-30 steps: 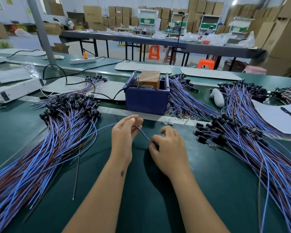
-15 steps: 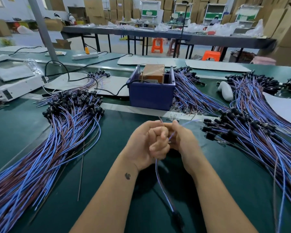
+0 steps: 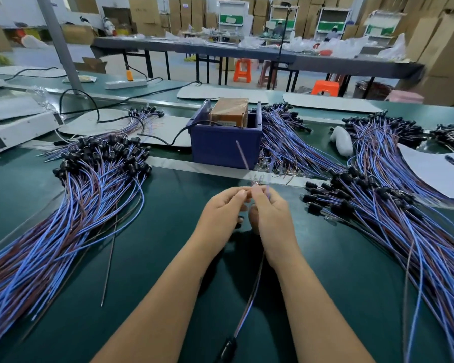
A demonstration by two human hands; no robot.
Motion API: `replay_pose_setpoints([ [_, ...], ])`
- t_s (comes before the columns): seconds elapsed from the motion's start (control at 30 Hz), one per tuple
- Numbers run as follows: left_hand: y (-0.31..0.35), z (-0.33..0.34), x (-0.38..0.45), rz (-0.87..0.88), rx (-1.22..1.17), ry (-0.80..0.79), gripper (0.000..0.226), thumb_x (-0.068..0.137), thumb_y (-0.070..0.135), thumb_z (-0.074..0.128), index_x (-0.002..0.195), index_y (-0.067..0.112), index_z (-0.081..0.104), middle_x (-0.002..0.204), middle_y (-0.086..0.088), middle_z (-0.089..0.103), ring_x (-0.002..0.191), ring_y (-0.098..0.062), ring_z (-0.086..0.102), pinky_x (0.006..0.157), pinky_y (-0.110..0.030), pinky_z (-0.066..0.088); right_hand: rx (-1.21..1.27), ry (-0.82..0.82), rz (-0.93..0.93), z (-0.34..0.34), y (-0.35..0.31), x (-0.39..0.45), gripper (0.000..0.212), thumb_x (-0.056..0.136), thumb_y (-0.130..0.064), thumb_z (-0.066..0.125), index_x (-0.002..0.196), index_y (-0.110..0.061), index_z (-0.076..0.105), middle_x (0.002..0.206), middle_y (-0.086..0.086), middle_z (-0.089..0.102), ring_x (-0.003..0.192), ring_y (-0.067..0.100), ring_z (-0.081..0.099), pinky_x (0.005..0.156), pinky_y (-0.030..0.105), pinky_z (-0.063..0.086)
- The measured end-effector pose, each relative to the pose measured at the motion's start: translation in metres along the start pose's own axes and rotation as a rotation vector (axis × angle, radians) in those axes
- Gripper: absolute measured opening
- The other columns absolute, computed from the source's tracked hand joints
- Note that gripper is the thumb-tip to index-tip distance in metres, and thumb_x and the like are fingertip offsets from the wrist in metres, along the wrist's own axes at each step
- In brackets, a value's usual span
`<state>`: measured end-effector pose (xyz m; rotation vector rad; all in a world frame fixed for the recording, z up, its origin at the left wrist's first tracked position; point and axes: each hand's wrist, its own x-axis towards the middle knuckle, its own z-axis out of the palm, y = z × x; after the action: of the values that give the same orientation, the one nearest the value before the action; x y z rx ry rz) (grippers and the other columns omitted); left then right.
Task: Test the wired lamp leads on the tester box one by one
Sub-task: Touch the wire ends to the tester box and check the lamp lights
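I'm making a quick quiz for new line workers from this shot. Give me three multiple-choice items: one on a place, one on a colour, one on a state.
1. Where is the brown tester box?
A. inside the blue bin
B. on the white paper
C. on the floor

2. What colour are the stools behind the bench?
A. green
B. orange
C. black

3. What are the hands doing?
A. lying flat on the mat
B. both pinching one lead
C. lifting the bin

Answers: 1 A, the bin's walls surround it. 2 B, they are bright orange. 3 B, left hand and right hand meet on its wire ends.
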<state>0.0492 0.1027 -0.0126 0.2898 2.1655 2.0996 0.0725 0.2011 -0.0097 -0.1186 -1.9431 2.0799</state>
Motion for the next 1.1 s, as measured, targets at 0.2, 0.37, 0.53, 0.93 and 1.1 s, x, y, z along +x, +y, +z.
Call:
replay_pose_setpoints([
  [0.2, 0.004, 0.000, -0.007, 0.030, -0.038, -0.081, 0.030, 0.096, 0.002, 0.052, 0.102, 0.023, 0.073, 0.095, 0.004, 0.076, 0.088, -0.006, 0.068, 0.080, -0.019, 0.053, -0.004, 0.035, 0.009, 0.001, -0.002, -0.002, 0.027, 0.101, -0.011, 0.035, 0.074, -0.014, 0.038, 0.061, -0.007, 0.037, 0.056, 0.007, 0.036, 0.054, 0.023, 0.035],
  [0.37, 0.003, 0.004, -0.008, 0.034, -0.168, -0.044, 0.042, 0.093, -0.005, 0.048, 0.110, 0.026, 0.071, 0.092, -0.002, 0.074, 0.082, -0.016, 0.064, 0.077, -0.026, 0.054, -0.200, 0.006, -0.061, 0.006, 0.006, -0.001, 0.026, 0.102, -0.015, 0.043, 0.081, -0.009, 0.055, 0.074, 0.003, 0.059, 0.069, 0.014, 0.052, 0.064, 0.035, 0.042],
  [0.53, 0.001, 0.002, -0.007, 0.084, -0.177, 0.012, 0.034, 0.090, -0.003, 0.059, 0.095, 0.027, 0.075, 0.085, -0.004, 0.075, 0.074, -0.016, 0.066, 0.065, -0.022, 0.056, -0.232, 0.019, -0.093, 0.005, 0.006, -0.002, 0.028, 0.102, -0.017, 0.045, 0.084, -0.003, 0.062, 0.080, 0.016, 0.065, 0.071, 0.025, 0.058, 0.070, 0.044, 0.049],
  [0.93, -0.008, -0.025, 0.006, 0.117, 0.032, 0.265, 0.023, 0.105, 0.020, 0.040, 0.098, 0.032, 0.059, 0.052, 0.010, 0.046, 0.043, -0.006, 0.039, 0.043, -0.020, 0.039, -0.150, 0.161, -0.082, 0.001, 0.006, 0.007, 0.025, 0.105, -0.027, 0.042, 0.099, -0.024, 0.066, 0.053, 0.002, 0.043, 0.044, 0.010, 0.040, 0.043, 0.022, 0.037],
  [1.1, -0.012, -0.039, 0.013, 0.075, 0.124, 0.403, 0.028, 0.102, 0.020, 0.038, 0.094, 0.028, 0.063, 0.054, 0.011, 0.037, 0.042, -0.004, 0.029, 0.042, -0.019, 0.028, -0.152, 0.165, 0.007, 0.008, 0.009, 0.017, 0.029, 0.101, -0.014, 0.039, 0.100, -0.024, 0.066, 0.058, -0.011, 0.038, 0.045, 0.003, 0.030, 0.045, 0.017, 0.030],
])
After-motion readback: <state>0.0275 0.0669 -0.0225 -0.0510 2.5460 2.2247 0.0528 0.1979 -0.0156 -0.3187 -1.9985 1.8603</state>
